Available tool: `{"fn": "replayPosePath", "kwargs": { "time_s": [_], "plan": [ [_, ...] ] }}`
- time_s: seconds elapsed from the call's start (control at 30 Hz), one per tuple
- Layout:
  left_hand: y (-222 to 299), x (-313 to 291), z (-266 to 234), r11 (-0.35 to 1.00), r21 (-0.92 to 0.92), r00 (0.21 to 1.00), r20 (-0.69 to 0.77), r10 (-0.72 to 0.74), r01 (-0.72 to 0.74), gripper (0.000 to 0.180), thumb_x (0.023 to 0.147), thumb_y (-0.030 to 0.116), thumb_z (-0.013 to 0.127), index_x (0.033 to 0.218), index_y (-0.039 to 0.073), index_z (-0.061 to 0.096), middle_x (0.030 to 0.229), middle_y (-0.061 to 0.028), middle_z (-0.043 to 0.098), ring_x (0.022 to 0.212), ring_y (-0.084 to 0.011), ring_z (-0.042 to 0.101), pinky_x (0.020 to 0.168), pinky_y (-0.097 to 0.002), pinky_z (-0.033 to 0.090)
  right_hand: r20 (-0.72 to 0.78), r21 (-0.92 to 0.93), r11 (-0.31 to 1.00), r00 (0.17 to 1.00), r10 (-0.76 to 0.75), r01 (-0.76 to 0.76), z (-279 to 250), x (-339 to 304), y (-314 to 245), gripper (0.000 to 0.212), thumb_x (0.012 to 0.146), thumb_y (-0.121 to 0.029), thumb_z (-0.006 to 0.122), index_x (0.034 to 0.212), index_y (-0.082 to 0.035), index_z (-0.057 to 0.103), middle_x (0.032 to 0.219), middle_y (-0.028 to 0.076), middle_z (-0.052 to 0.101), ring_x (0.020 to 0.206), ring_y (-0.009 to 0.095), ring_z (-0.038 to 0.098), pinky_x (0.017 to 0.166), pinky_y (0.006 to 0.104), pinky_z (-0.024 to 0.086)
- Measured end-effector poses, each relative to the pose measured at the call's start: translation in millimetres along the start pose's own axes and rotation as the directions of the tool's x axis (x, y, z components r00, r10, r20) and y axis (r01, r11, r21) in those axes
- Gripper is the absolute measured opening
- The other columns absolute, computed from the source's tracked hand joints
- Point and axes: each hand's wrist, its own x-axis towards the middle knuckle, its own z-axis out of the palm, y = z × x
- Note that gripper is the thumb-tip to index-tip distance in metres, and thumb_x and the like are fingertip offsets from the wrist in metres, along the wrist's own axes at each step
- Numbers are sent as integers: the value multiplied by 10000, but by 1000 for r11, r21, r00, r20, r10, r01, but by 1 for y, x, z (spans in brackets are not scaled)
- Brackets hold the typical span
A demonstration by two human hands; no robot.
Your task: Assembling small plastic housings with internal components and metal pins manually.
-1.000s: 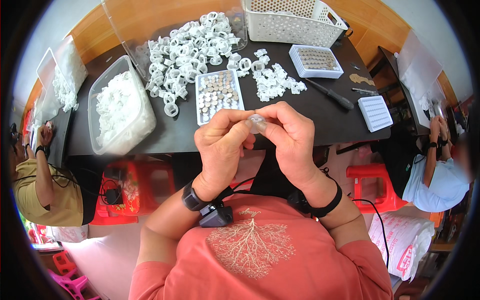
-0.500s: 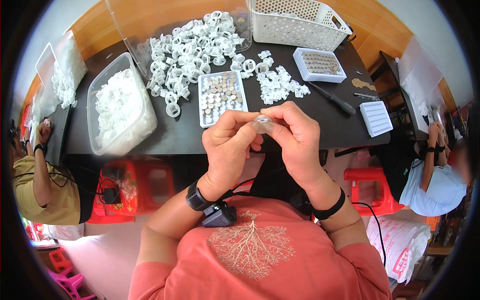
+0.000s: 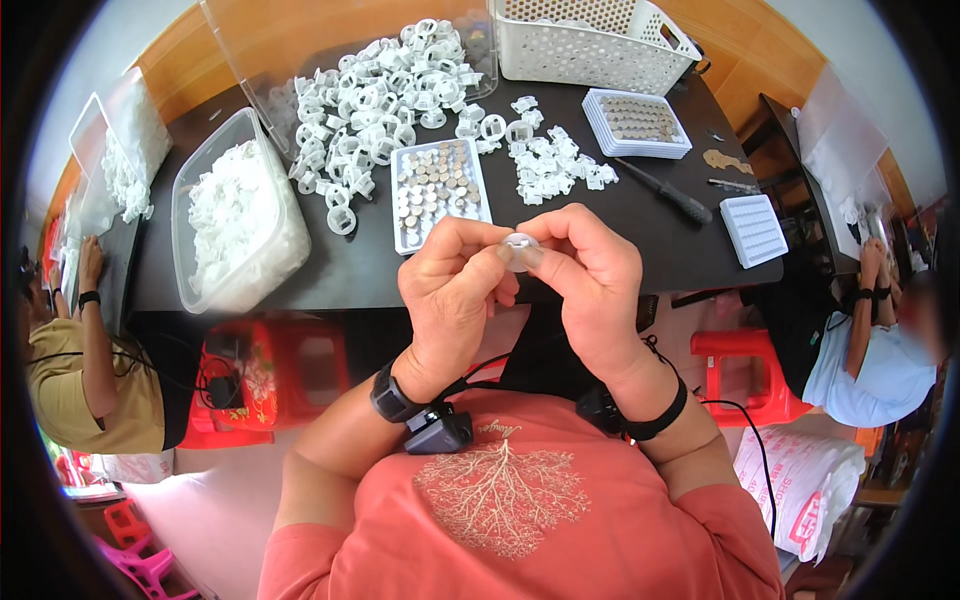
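Both hands, left hand (image 3: 455, 290) and right hand (image 3: 590, 280), pinch one small clear plastic ring (image 3: 518, 250); a loosened grip could drop it toward six o'clock, off the tabletop (image 3: 640, 230).

small clear part (image 3: 518, 250) – mostly hidden by fingertips (image 3: 500, 256)

Table (image 3: 640, 225) black; white ring pile (image 3: 375, 95) at its far side; white perforated basket (image 3: 590, 45) right of pile; red stool (image 3: 745, 365) below table.
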Motion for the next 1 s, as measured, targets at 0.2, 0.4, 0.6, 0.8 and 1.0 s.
{"fn": "replayPosePath", "kwargs": {
  "time_s": [0.2,0.4,0.6,0.8,1.0],
  "plan": [
    [-3,-2,2,999,40,1000,-27,3,-2,54,942,11,599,971,1,643,818,-50,677,615,-51,566,528,-209,461,-54,-224,947,968,-247,229,8,0,19,98,866,52,631,943,-9,624,817,88,596,670,194,610,599,314,489],
    [-3,4,3,997,57,997,-53,54,-51,89,953,38,581,978,-26,637,734,-85,672,546,-86,575,457,-215,409,-34,-320,900,946,-322,295,8,9,17,108,853,43,614,946,-10,627,802,110,583,653,255,605,586,346,481],
    [6,4,-8,996,-81,999,-26,-34,31,210,993,71,517,1145,-41,610,774,-153,668,603,-194,633,472,-248,449,-21,144,978,987,157,-152,-16,32,-4,82,909,-58,677,981,-19,689,852,6,672,738,57,590,648,221,480],
    [21,15,-37,978,-117,944,301,-133,175,172,950,18,580,1094,-48,646,749,-153,673,578,-181,638,450,-240,431,-58,-316,943,990,-125,101,-90,192,-43,92,848,-55,654,910,-5,699,735,16,640,554,84,562,532,227,446],
    [15,18,-49,960,-93,899,385,-209,263,158,930,-5,621,1081,-43,652,785,-119,676,652,-151,645,499,-231,466,-95,-695,719,990,-107,11,-94,265,-29,122,828,-75,667,927,-9,691,762,34,657,580,98,582,526,247,470]
  ]
}}
